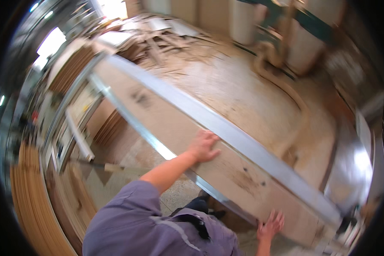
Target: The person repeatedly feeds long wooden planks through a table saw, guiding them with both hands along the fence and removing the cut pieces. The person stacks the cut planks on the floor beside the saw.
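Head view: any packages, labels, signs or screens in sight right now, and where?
None that can be made out; the picture is blurred with motion.
Nearest candidates: two dark smudges on the long brown board that both hands rest on, left hand mid-board, right hand at its near end; too blurred to call labels.
Bright patches at upper left look like windows or lights, not screens.

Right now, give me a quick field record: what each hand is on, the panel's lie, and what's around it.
left hand: flat on the long board, palm down
right hand: fingers spread on the board's near end
board: long, pale, running diagonally, with grey strips along its edges
surroundings: scrap wood pile, stacked panels
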A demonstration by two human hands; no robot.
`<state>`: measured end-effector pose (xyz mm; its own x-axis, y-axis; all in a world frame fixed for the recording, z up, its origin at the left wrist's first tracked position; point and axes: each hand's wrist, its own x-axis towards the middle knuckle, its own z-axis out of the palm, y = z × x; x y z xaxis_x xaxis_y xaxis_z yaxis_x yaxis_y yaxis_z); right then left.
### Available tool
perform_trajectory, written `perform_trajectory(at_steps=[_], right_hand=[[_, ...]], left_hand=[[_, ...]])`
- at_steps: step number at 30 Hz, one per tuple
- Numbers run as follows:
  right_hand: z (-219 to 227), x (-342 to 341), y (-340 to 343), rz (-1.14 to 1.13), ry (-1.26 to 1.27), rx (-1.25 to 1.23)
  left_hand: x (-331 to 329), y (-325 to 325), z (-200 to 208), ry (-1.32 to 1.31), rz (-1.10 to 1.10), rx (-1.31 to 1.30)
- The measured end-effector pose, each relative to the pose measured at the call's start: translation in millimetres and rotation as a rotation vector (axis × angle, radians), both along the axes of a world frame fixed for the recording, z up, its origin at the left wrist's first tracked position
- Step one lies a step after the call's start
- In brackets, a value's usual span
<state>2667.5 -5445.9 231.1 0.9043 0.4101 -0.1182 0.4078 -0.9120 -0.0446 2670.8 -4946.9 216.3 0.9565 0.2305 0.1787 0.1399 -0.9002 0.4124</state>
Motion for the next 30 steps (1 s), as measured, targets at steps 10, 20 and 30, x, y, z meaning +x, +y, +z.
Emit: perform_trajectory(at_steps=[10, 20, 30], right_hand=[[-0.3, 39.2, 19.1, -0.062, 0.037, 0.220], [-33.7, 41.0, -56.0, -1.725, 0.076, 1.154], [-53.5, 77.0, -19.0, -1.893, -0.261, 0.996]], left_hand=[[18.2, 16.1, 5.4, 0.062, -0.019, 0.143], [-188.7, 247.8, -115.3, 0.347, 0.802, -0.992], [-75.4, 111.7, -68.5, 0.085, 1.064, -1.297]])
